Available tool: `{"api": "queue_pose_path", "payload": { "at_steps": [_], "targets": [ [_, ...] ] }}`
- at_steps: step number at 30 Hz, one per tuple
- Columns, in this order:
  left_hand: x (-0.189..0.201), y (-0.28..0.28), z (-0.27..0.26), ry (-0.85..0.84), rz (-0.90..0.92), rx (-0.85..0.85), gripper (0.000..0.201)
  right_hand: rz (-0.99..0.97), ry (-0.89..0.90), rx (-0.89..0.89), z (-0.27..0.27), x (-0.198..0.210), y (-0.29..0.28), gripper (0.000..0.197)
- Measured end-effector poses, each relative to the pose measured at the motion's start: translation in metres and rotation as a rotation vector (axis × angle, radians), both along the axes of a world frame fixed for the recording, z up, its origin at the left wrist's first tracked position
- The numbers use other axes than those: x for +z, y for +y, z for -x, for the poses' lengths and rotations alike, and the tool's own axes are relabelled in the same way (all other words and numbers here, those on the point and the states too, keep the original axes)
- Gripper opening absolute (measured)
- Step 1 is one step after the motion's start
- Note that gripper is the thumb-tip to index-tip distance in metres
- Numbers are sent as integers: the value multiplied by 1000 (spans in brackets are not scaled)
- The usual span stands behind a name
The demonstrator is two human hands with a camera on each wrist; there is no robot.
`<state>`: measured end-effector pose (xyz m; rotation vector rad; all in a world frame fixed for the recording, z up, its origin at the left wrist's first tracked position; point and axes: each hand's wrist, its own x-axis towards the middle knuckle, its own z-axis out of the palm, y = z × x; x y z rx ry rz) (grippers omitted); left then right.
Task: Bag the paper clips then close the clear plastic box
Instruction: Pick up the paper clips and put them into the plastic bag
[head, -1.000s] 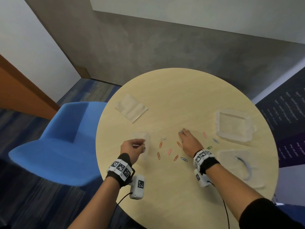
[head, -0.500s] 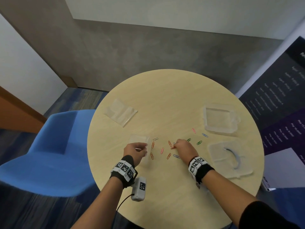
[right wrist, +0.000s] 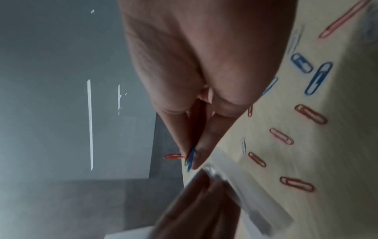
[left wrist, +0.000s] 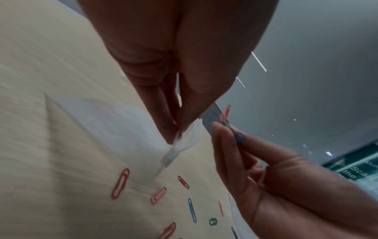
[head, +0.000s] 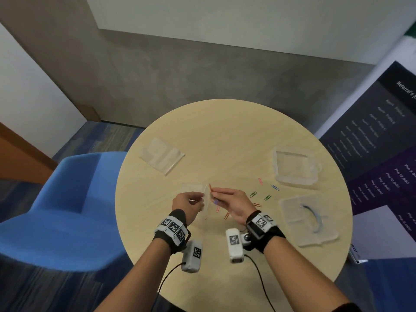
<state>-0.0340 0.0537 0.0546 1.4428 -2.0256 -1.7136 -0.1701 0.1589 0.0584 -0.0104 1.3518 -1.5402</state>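
Note:
My left hand (head: 202, 200) pinches the mouth edge of a small clear bag (head: 194, 190), lifted just above the round table (head: 225, 136). My right hand (head: 213, 195) pinches a few paper clips (left wrist: 226, 113), one red and one blue, right beside the bag's opening. From the right wrist, the held clips (right wrist: 191, 157) poke out between my fingertips (right wrist: 201, 150) next to the bag (right wrist: 245, 186). Several loose clips (head: 267, 197) lie on the table under and right of my hands. The clear plastic box (head: 295, 167) stands open at the right, its lid (head: 292, 224) in front of it.
A stack of spare clear bags (head: 162, 156) lies at the table's left back. A blue curved piece (head: 314, 218) rests on the lid. A blue chair (head: 63, 210) stands left of the table and a dark banner (head: 382, 140) to the right.
My right hand picked clips off the table and rose leftwards to the bag's mouth. My left hand lifted the bag slightly toward it.

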Motion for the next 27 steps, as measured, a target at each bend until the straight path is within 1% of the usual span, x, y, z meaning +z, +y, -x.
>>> {"api": "queue_pose_path", "payload": {
  "at_steps": [2,7,12,14,17,18,19,20,22,24,25,27],
  "targets": [
    [3,1,0,-6,33,-12,23,-30,83,52,-14,-1,-9,22],
    [8,-3,-2,-71,136,-40,21,-186,299,82,-25,-9,-22,18],
    [12,-6,1,-61,129,-61,22,-309,502,142,-25,-8,-29,16],
    [13,-5,3,-48,127,-87,23,-345,500,149,-21,-7,-31,20],
    [11,-4,5,-41,113,-91,24,-349,403,171,-17,-7,-31,30],
    [11,-4,5,-43,111,-92,24,-344,402,188,-18,-7,-30,31],
    [10,-4,6,-45,111,-94,24,-350,439,213,-19,-6,-29,32],
    [10,-5,6,-45,113,-98,24,-365,514,239,-20,-5,-28,33],
    [11,-5,9,-48,115,-111,23,-396,698,285,-20,0,-26,23],
    [10,-6,10,-60,107,-120,21,-392,834,362,-19,3,-25,13],
    [10,-7,10,-72,104,-118,22,-395,869,407,-16,3,-24,14],
    [5,-11,9,-95,104,-108,26,-384,838,445,-8,4,-22,16]
  ]
}}
